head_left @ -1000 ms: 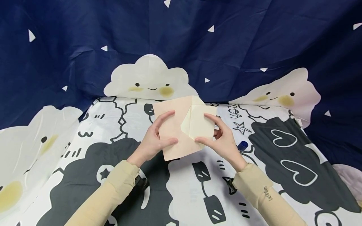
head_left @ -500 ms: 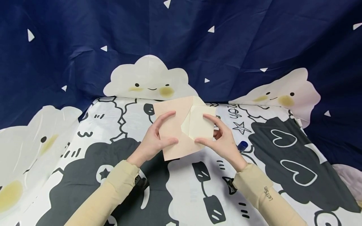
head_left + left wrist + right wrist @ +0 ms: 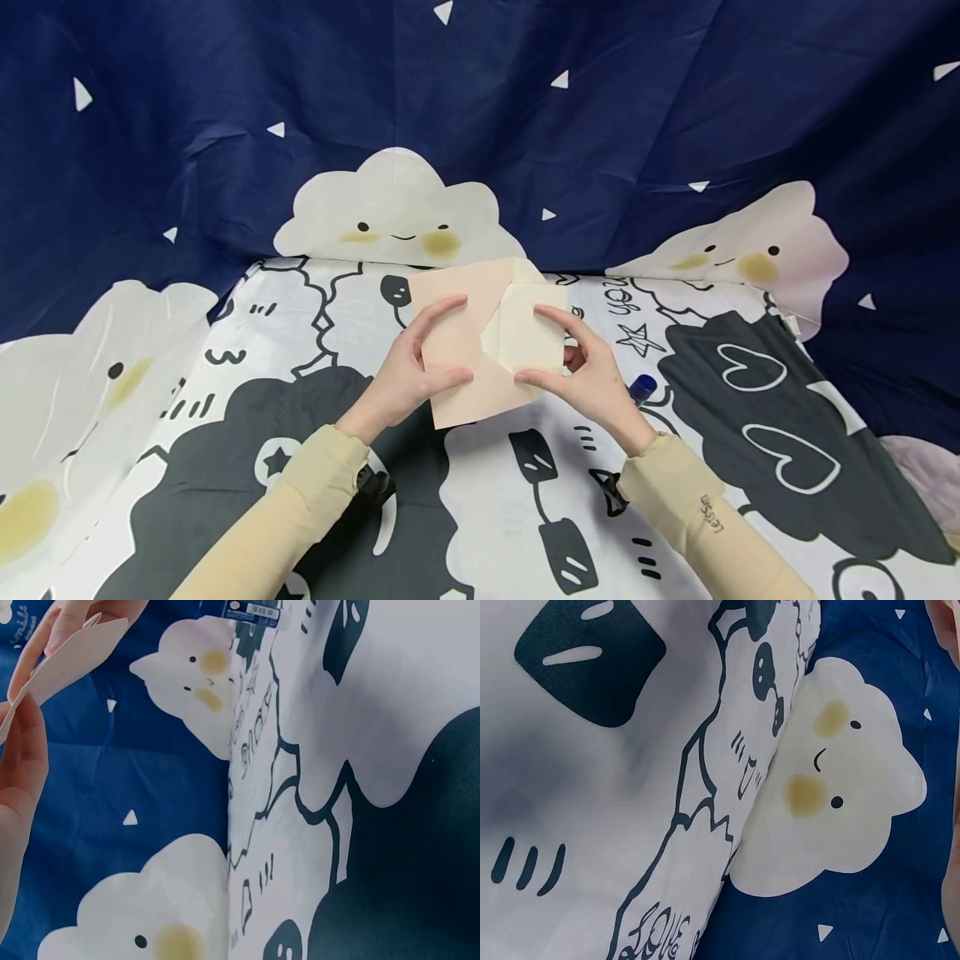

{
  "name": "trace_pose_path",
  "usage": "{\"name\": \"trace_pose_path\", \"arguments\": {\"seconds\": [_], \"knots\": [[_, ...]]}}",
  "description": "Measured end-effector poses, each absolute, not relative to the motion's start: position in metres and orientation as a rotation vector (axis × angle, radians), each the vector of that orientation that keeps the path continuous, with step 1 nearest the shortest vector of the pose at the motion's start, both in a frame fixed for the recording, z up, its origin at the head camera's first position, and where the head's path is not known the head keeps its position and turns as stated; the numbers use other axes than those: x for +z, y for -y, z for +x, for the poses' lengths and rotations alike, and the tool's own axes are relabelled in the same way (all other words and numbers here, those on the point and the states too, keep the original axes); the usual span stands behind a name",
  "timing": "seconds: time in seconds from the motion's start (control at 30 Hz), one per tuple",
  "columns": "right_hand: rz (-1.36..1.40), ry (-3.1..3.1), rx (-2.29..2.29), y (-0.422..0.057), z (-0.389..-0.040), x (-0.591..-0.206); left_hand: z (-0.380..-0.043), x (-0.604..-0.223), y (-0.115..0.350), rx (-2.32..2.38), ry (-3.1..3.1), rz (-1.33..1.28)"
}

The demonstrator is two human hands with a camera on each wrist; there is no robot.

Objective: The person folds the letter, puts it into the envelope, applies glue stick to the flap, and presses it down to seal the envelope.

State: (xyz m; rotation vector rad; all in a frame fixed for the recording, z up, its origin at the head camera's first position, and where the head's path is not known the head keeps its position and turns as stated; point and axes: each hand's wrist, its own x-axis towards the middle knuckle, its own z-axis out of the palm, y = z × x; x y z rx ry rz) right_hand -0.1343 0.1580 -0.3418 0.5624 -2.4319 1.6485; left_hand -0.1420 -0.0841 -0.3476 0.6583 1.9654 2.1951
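Where head view centers: folded paper [image 3: 491, 337], peach L side, cream R side, held up off cartoon-print cloth [image 3: 491, 492].
L hand [image 3: 401, 367]: clamped on paper's L part, thumb + index spread on near face.
R hand [image 3: 592, 367]: clamped on cream part, thumb low, index high.
Arms: beige sleeves [image 3: 288, 508] angling fwd & inward, R w/ dark lettering.
Blue item [image 3: 642, 388]: by R wrist, partly hidden.
Surface: cloth b/w, incl. sunglasses, hearts.
Room: navy drape [image 3: 600, 125] bkgd, w/ white triangles, smiling clouds [image 3: 401, 204].

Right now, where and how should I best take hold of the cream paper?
I'd pinch the cream paper near its right edge, coming from the right: it looks thin and flat, and its left side meets the pink paper.
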Motion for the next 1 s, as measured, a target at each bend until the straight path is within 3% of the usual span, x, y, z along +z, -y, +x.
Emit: {"name": "trace_pose_path", "arguments": {"seconds": [1.0], "knots": [[0.623,2.519,1.636,-0.1546,-0.1338,-0.3390,-0.1443,-0.3497,0.0844,2.129,-1.977,0.674]]}}
